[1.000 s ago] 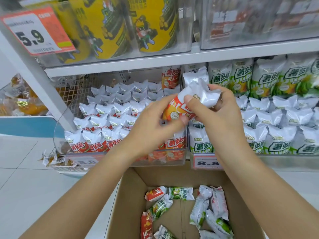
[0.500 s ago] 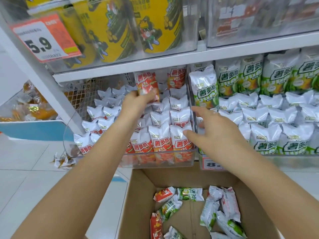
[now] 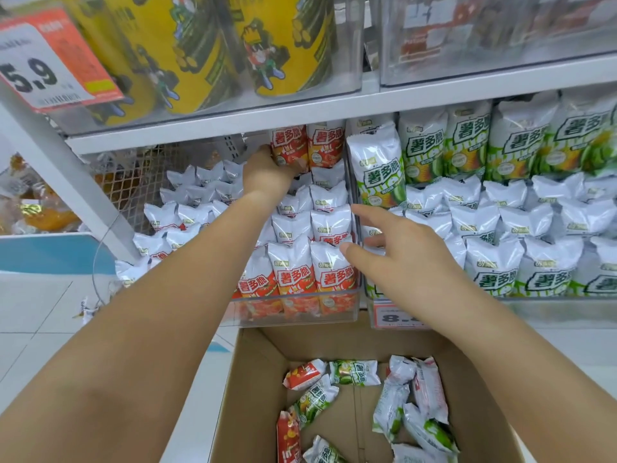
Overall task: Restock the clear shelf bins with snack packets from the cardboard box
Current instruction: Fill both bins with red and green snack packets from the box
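Observation:
My left hand [image 3: 265,170] reaches to the back of the clear bin [image 3: 300,307] of red packets and holds a red snack packet [image 3: 288,147] upright beside another red one [image 3: 325,145] under the shelf board. My right hand [image 3: 397,253] hovers with relaxed, spread fingers at the divider between the red bin and the green-packet bin, holding nothing. The open cardboard box [image 3: 263,359] below holds several loose red and green packets [image 3: 354,372].
A white shelf board [image 3: 334,105] runs just above the bins, carrying yellow canisters [image 3: 207,51] in clear bins. Price tags hang at upper left [image 3: 50,68] and below the green bin [image 3: 397,317]. White floor tiles lie to the left.
My left hand carried the red packet from in front of me to the back row of the red bin. My right hand let go of it and dropped toward the bin divider.

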`<action>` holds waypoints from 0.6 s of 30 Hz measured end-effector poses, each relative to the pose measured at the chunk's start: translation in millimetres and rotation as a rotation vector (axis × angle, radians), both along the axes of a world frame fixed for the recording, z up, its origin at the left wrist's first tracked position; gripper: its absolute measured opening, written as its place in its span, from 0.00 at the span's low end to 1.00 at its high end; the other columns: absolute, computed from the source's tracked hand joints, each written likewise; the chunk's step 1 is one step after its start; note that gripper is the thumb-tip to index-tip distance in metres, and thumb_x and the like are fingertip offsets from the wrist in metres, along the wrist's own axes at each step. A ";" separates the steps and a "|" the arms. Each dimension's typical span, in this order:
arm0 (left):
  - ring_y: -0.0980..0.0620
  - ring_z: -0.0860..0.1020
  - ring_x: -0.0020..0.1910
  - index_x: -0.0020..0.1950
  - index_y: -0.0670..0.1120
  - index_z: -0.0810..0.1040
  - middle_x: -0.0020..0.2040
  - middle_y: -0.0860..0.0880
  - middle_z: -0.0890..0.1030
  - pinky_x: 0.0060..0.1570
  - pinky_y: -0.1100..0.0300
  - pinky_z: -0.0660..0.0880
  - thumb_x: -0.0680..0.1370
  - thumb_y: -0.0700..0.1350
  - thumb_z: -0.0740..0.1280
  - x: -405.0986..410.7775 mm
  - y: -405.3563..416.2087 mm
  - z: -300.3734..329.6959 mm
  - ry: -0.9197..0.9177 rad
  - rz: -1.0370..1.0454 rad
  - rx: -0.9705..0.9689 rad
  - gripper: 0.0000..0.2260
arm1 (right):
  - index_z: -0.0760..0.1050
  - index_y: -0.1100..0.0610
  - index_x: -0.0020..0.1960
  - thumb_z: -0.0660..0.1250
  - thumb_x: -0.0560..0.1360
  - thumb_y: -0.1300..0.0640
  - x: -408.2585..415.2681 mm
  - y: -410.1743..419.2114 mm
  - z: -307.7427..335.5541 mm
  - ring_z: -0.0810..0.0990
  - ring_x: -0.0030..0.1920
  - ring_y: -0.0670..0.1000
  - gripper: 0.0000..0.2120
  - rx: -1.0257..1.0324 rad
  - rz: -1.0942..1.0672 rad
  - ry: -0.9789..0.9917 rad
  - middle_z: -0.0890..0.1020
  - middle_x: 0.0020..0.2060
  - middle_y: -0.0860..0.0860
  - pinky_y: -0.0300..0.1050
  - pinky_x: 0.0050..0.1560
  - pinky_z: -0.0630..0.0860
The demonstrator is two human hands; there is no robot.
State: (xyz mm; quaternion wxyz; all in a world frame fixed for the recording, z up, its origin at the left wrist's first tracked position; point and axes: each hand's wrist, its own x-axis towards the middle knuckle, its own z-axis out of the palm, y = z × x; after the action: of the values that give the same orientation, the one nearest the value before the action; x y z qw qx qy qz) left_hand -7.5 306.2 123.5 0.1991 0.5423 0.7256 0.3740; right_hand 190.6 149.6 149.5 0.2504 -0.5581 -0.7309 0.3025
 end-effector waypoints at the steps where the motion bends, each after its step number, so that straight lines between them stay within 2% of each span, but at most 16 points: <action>1: 0.48 0.79 0.54 0.61 0.44 0.76 0.57 0.47 0.81 0.51 0.59 0.74 0.74 0.51 0.72 -1.3 -0.2 -0.5 0.028 -0.007 -0.007 0.19 | 0.61 0.46 0.75 0.63 0.78 0.46 0.6 0.2 0.1 0.72 0.66 0.50 0.27 -0.001 -0.001 0.002 0.75 0.66 0.50 0.45 0.61 0.69; 4: 0.49 0.79 0.54 0.61 0.44 0.77 0.56 0.48 0.81 0.52 0.59 0.74 0.74 0.54 0.71 -3.4 -2.5 5.4 0.009 -0.032 -0.063 0.20 | 0.63 0.44 0.74 0.64 0.78 0.47 3.4 3.0 0.2 0.74 0.64 0.48 0.26 -0.037 0.006 0.046 0.75 0.66 0.47 0.44 0.61 0.70; 7: 0.44 0.75 0.62 0.69 0.41 0.70 0.65 0.44 0.76 0.54 0.58 0.70 0.77 0.55 0.67 -1.4 -15.9 14.3 -0.049 -0.009 -0.104 0.26 | 0.65 0.44 0.72 0.65 0.77 0.48 9.7 5.7 -0.1 0.76 0.61 0.45 0.24 -0.079 0.037 0.121 0.73 0.67 0.43 0.43 0.60 0.71; 9: 0.42 0.73 0.64 0.70 0.41 0.69 0.67 0.42 0.74 0.55 0.56 0.70 0.78 0.54 0.65 -2.7 -39.3 20.5 -0.028 0.009 -0.074 0.25 | 0.67 0.45 0.71 0.64 0.78 0.49 14.5 4.8 -2.4 0.76 0.60 0.44 0.22 -0.080 0.061 0.134 0.73 0.65 0.42 0.44 0.60 0.72; 11: 0.44 0.74 0.63 0.69 0.42 0.71 0.65 0.44 0.75 0.59 0.54 0.71 0.79 0.52 0.64 -5.2 -76.7 27.1 -0.066 -0.006 0.024 0.22 | 0.71 0.46 0.68 0.64 0.78 0.48 18.2 1.7 -4.7 0.77 0.57 0.44 0.19 -0.012 0.036 0.114 0.75 0.59 0.42 0.45 0.58 0.73; 13: 0.53 0.74 0.60 0.68 0.47 0.72 0.63 0.51 0.76 0.58 0.57 0.71 0.80 0.48 0.64 -5.2 -122.1 27.8 -0.142 -0.037 0.132 0.17 | 0.74 0.47 0.63 0.65 0.78 0.50 24.4 -3.9 -5.8 0.77 0.52 0.44 0.14 0.134 -0.032 0.096 0.75 0.52 0.42 0.44 0.55 0.73; 16: 0.62 0.75 0.52 0.58 0.53 0.77 0.54 0.58 0.79 0.53 0.65 0.71 0.79 0.43 0.65 2.2 -196.4 19.2 -0.215 -0.093 0.277 0.10 | 0.78 0.49 0.55 0.65 0.78 0.53 32.1 -24.6 -3.9 0.77 0.42 0.38 0.07 0.321 -0.078 0.151 0.78 0.47 0.42 0.37 0.48 0.73; 18: 0.61 0.77 0.50 0.52 0.54 0.79 0.49 0.59 0.80 0.51 0.65 0.72 0.78 0.42 0.64 9.4 -239.4 1.1 -0.251 -0.133 0.303 0.08 | 0.79 0.49 0.51 0.64 0.77 0.52 31.3 -46.4 -9.9 0.77 0.39 0.38 0.06 0.372 -0.060 0.171 0.79 0.43 0.42 0.35 0.44 0.72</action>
State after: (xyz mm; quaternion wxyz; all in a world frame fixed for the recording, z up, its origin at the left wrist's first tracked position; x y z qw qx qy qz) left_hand 1.9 66.8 124.7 0.2282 0.5617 0.5933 0.5295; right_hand 221.9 103.2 139.6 0.4192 -0.4960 -0.7334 0.2011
